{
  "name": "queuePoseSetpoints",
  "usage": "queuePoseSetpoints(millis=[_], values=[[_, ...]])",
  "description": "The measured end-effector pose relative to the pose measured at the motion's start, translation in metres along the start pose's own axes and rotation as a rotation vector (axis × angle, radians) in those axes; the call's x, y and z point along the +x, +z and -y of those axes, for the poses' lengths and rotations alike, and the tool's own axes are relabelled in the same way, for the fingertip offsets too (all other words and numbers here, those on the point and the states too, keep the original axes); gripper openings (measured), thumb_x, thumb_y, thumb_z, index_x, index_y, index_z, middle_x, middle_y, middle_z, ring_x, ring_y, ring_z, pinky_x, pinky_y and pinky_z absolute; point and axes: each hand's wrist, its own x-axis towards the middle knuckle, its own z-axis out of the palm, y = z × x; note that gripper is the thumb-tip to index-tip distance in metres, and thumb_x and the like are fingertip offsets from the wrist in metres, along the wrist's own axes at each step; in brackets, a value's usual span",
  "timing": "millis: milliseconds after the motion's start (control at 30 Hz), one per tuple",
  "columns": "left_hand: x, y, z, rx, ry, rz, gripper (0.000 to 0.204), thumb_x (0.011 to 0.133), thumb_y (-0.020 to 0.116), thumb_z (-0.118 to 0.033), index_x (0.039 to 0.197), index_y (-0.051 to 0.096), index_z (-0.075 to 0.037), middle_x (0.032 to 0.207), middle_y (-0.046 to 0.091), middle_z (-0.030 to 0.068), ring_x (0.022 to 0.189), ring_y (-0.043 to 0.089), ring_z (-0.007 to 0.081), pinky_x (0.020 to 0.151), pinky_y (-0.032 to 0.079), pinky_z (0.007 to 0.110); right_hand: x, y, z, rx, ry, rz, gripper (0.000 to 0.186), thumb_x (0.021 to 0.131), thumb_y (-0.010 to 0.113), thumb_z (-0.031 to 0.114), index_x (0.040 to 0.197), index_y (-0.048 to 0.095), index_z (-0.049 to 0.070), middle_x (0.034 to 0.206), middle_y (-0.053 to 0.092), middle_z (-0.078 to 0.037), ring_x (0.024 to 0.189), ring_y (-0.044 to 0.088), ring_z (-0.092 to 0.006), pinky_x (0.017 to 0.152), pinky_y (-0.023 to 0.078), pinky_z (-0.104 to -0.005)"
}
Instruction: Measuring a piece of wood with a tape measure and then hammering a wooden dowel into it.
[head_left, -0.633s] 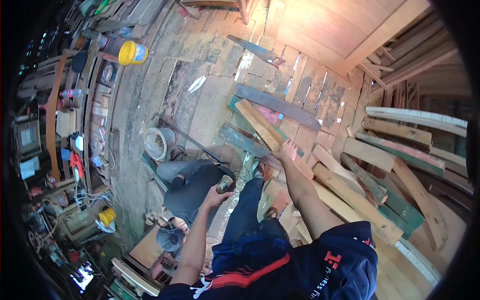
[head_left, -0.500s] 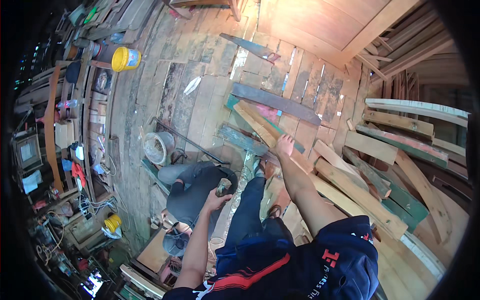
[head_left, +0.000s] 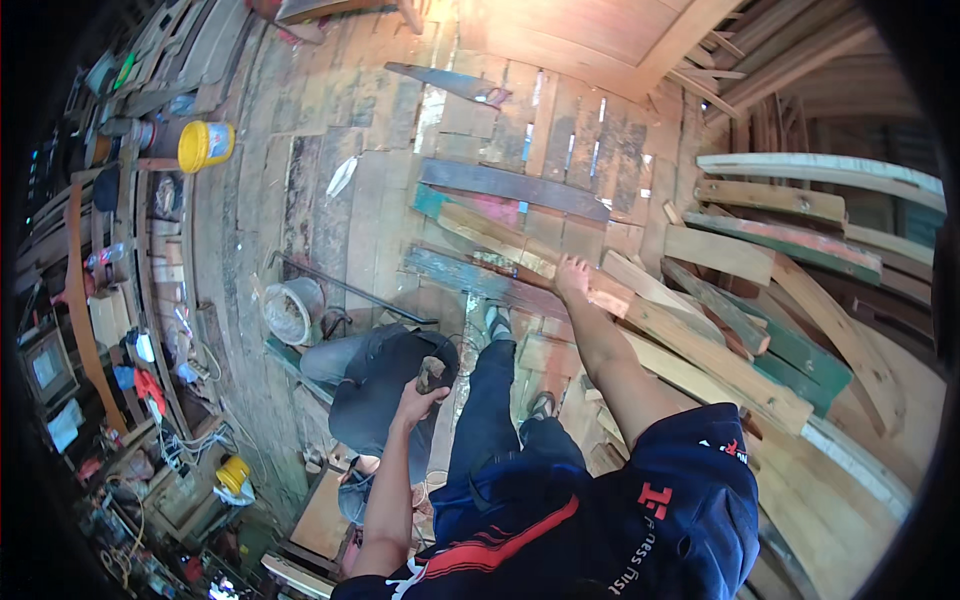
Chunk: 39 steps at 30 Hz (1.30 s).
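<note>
My left hand (head_left: 415,404) is closed around a small, rough, grey-brown chunk (head_left: 431,375), whose exact kind I cannot make out. It is in front of a crouching person in dark clothes (head_left: 385,395). My right hand (head_left: 573,277) is stretched forward and closed over the edge of a long light-brown wooden plank (head_left: 495,237). That plank lies slantwise over other boards, among them a weathered blue-grey board (head_left: 465,277). Beyond it is a dark, slightly curved board (head_left: 515,188).
Stacked planks and curved timbers (head_left: 715,350) fill the right side. A handsaw (head_left: 445,80) lies on the plank floor ahead. To the left are a whitish bucket (head_left: 293,308), a dark metal bar (head_left: 350,290), a yellow bucket (head_left: 205,145) and cluttered shelving.
The light-brown plank under my right hand has turned to lie closer to the blue-grey board. My view has shifted slightly. The left hand still holds the chunk.
</note>
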Motion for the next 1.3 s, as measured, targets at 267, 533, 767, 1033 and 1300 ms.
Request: queuePoseSetpoints(millis=[267, 533, 767, 1033, 1300], values=[[0.024, 0.002, -0.023, 0.027, 0.131, 0.044, 0.03, 0.072, 0.078, -0.019, 0.091, 0.059, -0.008, 0.064, 0.058, 0.0016, 0.039, 0.041, 0.0071, 0.034, 0.026, 0.024, -0.082, -0.008, -0.054, 0.753, 0.153, 0.148, 0.058, 0.075, 0.068, 0.032, 0.117, 0.046, -0.001, 0.111, 0.055, -0.031, 0.107, 0.054, -0.0438, 0.087, 0.047, -0.0474], [0.03, 0.0, -0.095, 0.188, 0.196, -0.017, 0.034, 0.069, 0.079, -0.032, 0.083, 0.06, -0.007, 0.061, 0.056, 0.0008, 0.039, 0.043, 0.0087, 0.035, 0.031, 0.025, -0.194, -0.03, -0.157, 1.129, 0.696, 0.295, 0.026, 0.083, 0.06, 0.025, 0.092, 0.061, 0.001, 0.077, 0.065, -0.013, 0.058, 0.065, -0.0186, 0.045, 0.05, -0.0297], [0.008, 0.026, -0.203, 0.141, 0.425, 0.005, 0.039, 0.073, 0.078, -0.03, 0.1, 0.062, -0.007, 0.063, 0.056, -0.0005, 0.039, 0.04, 0.007, 0.035, 0.03, 0.024, -0.194, -0.063, -0.203, 1.357, 0.809, 0.193, 0.026, 0.085, 0.056, 0.019, 0.102, 0.055, -0.001, 0.079, 0.063, -0.013, 0.054, 0.062, -0.0199, 0.044, 0.051, -0.0316], [0.009, 0.042, -0.303, -0.026, 0.608, 0.06, 0.04, 0.074, 0.078, -0.021, 0.108, 0.061, -0.008, 0.067, 0.057, -0.002, 0.043, 0.039, 0.0035, 0.039, 0.029, 0.022, -0.099, -0.033, -0.221, 1.477, 0.71, 0.228, 0.026, 0.088, 0.054, 0.024, 0.098, 0.055, -0.001, 0.079, 0.063, -0.013, 0.056, 0.063, -0.0214, 0.043, 0.05, -0.032], [0.016, 0.056, -0.402, -0.182, 0.554, -0.074, 0.038, 0.074, 0.078, -0.02, 0.106, 0.06, -0.012, 0.067, 0.058, 0.0019, 0.036, 0.038, 0.0041, 0.033, 0.025, 0.022, 0.078, -0.126, -0.233, 1.461, 0.524, 0.536, 0.029, 0.087, 0.052, 0.023, 0.102, 0.057, -0.002, 0.076, 0.062, -0.013, 0.053, 0.062, -0.0209, 0.045, 0.051, -0.0317]])
